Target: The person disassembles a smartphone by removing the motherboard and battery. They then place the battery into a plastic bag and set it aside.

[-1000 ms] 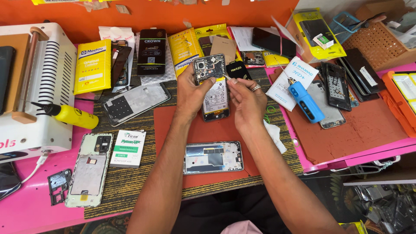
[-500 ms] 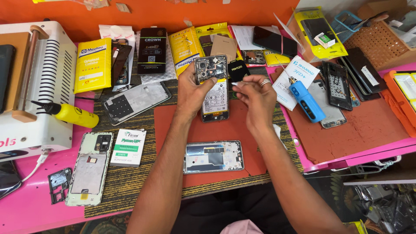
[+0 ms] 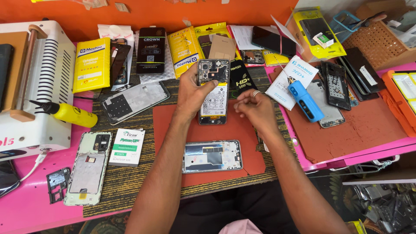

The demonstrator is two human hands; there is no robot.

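Phone (image 3: 213, 92), opened and backless, is gripped upright by the left hand (image 3: 190, 93); right hand (image 3: 255, 108) is pinched shut beside it; steady support is advised.

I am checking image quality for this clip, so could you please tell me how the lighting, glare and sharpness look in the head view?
Head view: light is bright and even, shadows soft; mild glare on the phone frame lying on the red mat; the left hand, the opened phone it holds, and the right hand are sharp; edges bend slightly, wide-angle.
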